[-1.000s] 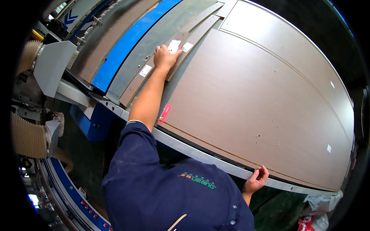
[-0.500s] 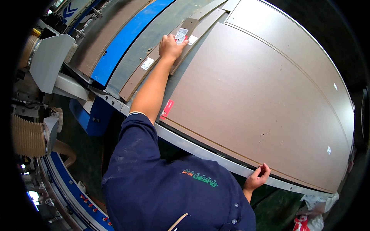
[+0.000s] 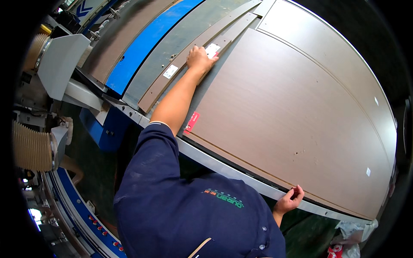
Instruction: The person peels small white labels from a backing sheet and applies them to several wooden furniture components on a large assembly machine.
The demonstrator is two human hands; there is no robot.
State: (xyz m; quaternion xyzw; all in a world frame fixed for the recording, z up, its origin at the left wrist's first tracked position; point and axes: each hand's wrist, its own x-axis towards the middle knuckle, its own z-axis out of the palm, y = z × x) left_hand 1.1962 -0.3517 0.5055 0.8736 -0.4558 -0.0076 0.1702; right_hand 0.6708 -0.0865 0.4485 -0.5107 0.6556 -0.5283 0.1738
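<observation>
My left hand point(image 3: 200, 60) reaches far over the table, its fingers closed on a short brown board strip point(image 3: 221, 43) that carries a white label and a red one. That strip lies over another long brown strip beside the large panel. To its left is a long brown strip point(image 3: 155, 91) with a white label. My right hand point(image 3: 288, 200) rests at the table's near edge, beside the large brown panel point(image 3: 292, 107); its fingers are loosely curled and apart, with nothing seen in them.
A red label point(image 3: 192, 122) sits on the panel's near left corner. Beyond the strips runs a blue band point(image 3: 148, 47). At the left stand machine parts with a ribbed hose point(image 3: 32, 146) and a grey housing point(image 3: 60, 64). Plastic bags point(image 3: 357, 232) lie at the lower right.
The short strip under my left hand has turned and shifted down to the right, now lying more in line with the long strips. My right hand stays at the edge.
</observation>
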